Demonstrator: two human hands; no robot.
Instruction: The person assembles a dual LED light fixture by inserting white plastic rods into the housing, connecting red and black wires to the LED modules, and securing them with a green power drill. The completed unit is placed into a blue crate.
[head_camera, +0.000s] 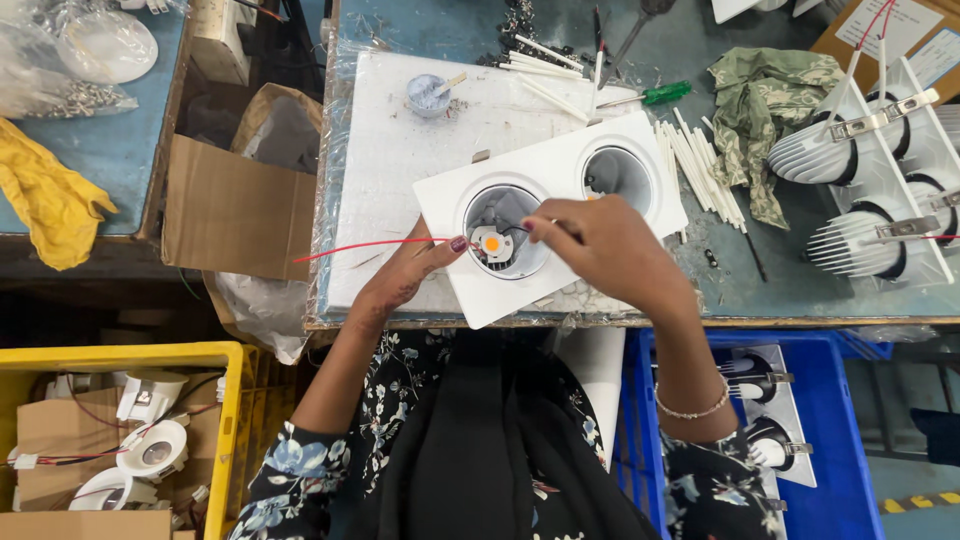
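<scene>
hands at frame centre: our left hand (405, 275) pinches red wire (370, 244), our right hand (600, 245) fingers closed on dark wire over chip (491, 244) in white lamp housing (550, 215). wires thin, limp; we judge chip fragile, grip wire near end.

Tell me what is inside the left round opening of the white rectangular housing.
Inside the left round opening sits a small square chip with an orange centre, beside thin wires. The right hand covers the opening's right edge.

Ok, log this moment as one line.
left hand: pinching red wire | right hand: over white housing, fingertips at LED chip | housing on foam sheet
</scene>
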